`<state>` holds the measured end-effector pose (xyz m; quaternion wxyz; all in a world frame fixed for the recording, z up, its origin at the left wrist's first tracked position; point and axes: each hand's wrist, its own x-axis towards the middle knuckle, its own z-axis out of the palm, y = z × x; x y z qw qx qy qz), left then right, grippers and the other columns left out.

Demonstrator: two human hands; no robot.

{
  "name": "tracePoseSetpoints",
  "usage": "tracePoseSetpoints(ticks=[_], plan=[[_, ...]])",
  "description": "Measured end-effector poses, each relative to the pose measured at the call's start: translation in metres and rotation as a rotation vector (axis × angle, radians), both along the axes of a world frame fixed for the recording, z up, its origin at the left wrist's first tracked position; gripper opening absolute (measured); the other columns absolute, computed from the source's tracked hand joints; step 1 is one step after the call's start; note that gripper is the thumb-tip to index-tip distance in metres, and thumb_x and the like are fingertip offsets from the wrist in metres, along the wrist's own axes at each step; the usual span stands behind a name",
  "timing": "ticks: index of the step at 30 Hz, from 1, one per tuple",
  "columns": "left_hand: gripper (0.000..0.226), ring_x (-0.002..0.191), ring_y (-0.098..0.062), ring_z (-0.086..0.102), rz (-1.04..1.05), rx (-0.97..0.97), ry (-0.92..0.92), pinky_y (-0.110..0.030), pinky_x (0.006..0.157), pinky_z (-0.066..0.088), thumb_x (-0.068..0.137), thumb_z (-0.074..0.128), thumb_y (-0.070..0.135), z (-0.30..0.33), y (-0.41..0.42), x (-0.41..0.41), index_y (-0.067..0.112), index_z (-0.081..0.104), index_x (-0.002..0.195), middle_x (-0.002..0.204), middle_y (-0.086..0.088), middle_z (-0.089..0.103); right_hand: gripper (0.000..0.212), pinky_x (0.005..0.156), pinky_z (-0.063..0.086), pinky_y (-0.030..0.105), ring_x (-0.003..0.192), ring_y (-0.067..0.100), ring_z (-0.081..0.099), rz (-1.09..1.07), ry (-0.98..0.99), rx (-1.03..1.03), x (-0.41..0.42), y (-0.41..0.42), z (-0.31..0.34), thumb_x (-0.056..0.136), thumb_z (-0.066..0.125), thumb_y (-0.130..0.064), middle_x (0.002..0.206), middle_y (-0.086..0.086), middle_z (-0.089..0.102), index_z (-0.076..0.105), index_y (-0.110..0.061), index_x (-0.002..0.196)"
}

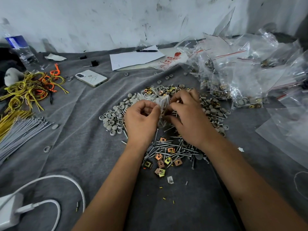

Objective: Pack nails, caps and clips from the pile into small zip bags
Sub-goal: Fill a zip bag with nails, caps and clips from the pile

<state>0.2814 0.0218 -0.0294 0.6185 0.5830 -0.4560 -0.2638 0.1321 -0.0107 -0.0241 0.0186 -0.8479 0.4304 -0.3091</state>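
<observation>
1. Both of our hands meet over the middle of the pile: our left hand (141, 119) and our right hand (188, 117) each have fingers curled in, pinching a small clear zip bag (162, 104) between them, held upright just above the heap.
2. What sits inside the bag we cannot tell; it is blurred.
3. Grey caps (113, 119) spread on the left and far parts of the pile, with more to the right of our right hand.
4. Silver nails (168, 147) lie crisscrossed on the near side, between our forearms.
5. Brass-coloured square clips (160, 162) are mixed with the nails at the near edge, and a few more lie at the far edge.
6. All of this rests on a grey cloth (83, 139).
7. Far right, a heap of filled bags (233, 77) with red zip lines is stacked up.
8. Far centre lie a sheet of paper (135, 59) with a black pen (146, 51) at its far edge, and a white phone (91, 78) to the left of it.
9. On the left are yellow and orange ties (30, 87), a bundle of grey ties (21, 130) and a water bottle (18, 45).
10. Near left sits a white charger (10, 212) with its cable (66, 179).
</observation>
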Motion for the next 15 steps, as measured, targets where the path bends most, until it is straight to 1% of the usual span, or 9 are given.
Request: tracePoseSetpoints(ticks=[1,3,5,6,9,10,12,13,15], plan=[[0.008,0.061,-0.021,0.060,-0.018,0.002,0.000,-0.037,0.059,0.054,0.092,0.072,0.003,0.0007,0.0006,-0.0008,0.007,0.074,0.085,0.076,-0.019,0.071,0.021,0.101,0.041,0.032,0.123,0.025,0.038,-0.014,0.000,0.004,-0.0009,-0.0006,-0.0006,0.090,0.075,-0.022,0.122,0.005,0.053,0.073,-0.006,0.105],[0.010,0.060,-0.023,0.061,-0.049,0.007,-0.013,-0.040,0.060,0.055,0.093,0.072,0.004,0.0015,0.0012,-0.0030,0.008,0.073,0.083,0.074,-0.019,0.071,0.018,0.099,0.042,0.030,0.123,0.024,0.038,-0.045,-0.014,-0.005,-0.0016,-0.0010,-0.0009,0.090,0.075,-0.020,0.120,0.003,0.053,0.074,-0.008,0.104],[0.012,0.059,-0.020,0.061,-0.059,0.004,-0.026,-0.036,0.058,0.053,0.092,0.072,0.005,0.0014,0.0014,-0.0040,0.010,0.073,0.082,0.072,-0.015,0.071,0.018,0.095,0.040,0.026,0.121,0.023,0.039,-0.059,-0.023,-0.005,-0.0003,0.0002,-0.0016,0.088,0.076,-0.018,0.116,0.002,0.053,0.077,-0.011,0.105],[0.011,0.059,-0.018,0.061,-0.057,0.000,-0.027,-0.033,0.057,0.053,0.092,0.073,0.005,0.0014,0.0016,-0.0043,0.010,0.073,0.082,0.071,-0.013,0.071,0.018,0.093,0.041,0.026,0.119,0.023,0.039,-0.055,-0.021,0.000,0.0005,0.0010,-0.0021,0.088,0.076,-0.017,0.115,0.001,0.053,0.078,-0.012,0.105],[0.008,0.061,-0.021,0.061,-0.038,-0.004,0.011,-0.032,0.057,0.053,0.092,0.072,0.004,0.0009,0.0010,-0.0038,0.007,0.074,0.084,0.073,-0.017,0.071,0.015,0.093,0.049,0.037,0.120,0.025,0.038,-0.016,0.011,0.030,0.0007,0.0020,-0.0025,0.089,0.073,-0.013,0.117,0.002,0.053,0.079,-0.015,0.104],[0.008,0.060,-0.021,0.060,-0.030,-0.003,0.034,-0.032,0.057,0.053,0.092,0.072,0.004,0.0008,0.0007,-0.0034,0.007,0.074,0.084,0.073,-0.018,0.070,0.017,0.095,0.049,0.039,0.122,0.026,0.037,-0.010,0.028,0.045,0.0004,0.0014,-0.0032,0.091,0.072,-0.014,0.120,0.003,0.053,0.079,-0.016,0.106],[0.011,0.058,-0.019,0.059,0.000,-0.010,0.069,-0.030,0.054,0.052,0.092,0.071,0.002,0.0011,-0.0001,-0.0015,0.008,0.073,0.083,0.071,-0.014,0.069,0.020,0.100,0.046,0.040,0.126,0.026,0.035,-0.003,0.046,0.073,-0.0014,-0.0005,-0.0044,0.094,0.068,-0.017,0.124,0.003,0.052,0.079,-0.020,0.111],[0.012,0.057,-0.018,0.059,0.019,-0.014,0.074,-0.030,0.054,0.052,0.092,0.071,0.002,0.0011,-0.0007,0.0000,0.009,0.073,0.082,0.070,-0.012,0.069,0.022,0.101,0.044,0.038,0.126,0.027,0.035,0.008,0.033,0.078,-0.0016,-0.0009,-0.0040,0.095,0.067,-0.018,0.125,0.004,0.053,0.078,-0.022,0.114],[0.014,0.058,-0.016,0.059,0.054,-0.020,0.076,-0.030,0.054,0.052,0.091,0.072,0.004,0.0009,-0.0018,0.0032,0.012,0.074,0.080,0.070,-0.007,0.070,0.023,0.095,0.037,0.029,0.121,0.023,0.038,0.017,-0.071,0.046,-0.0017,-0.0016,-0.0011,0.096,0.067,-0.020,0.120,0.003,0.056,0.077,-0.024,0.116]])
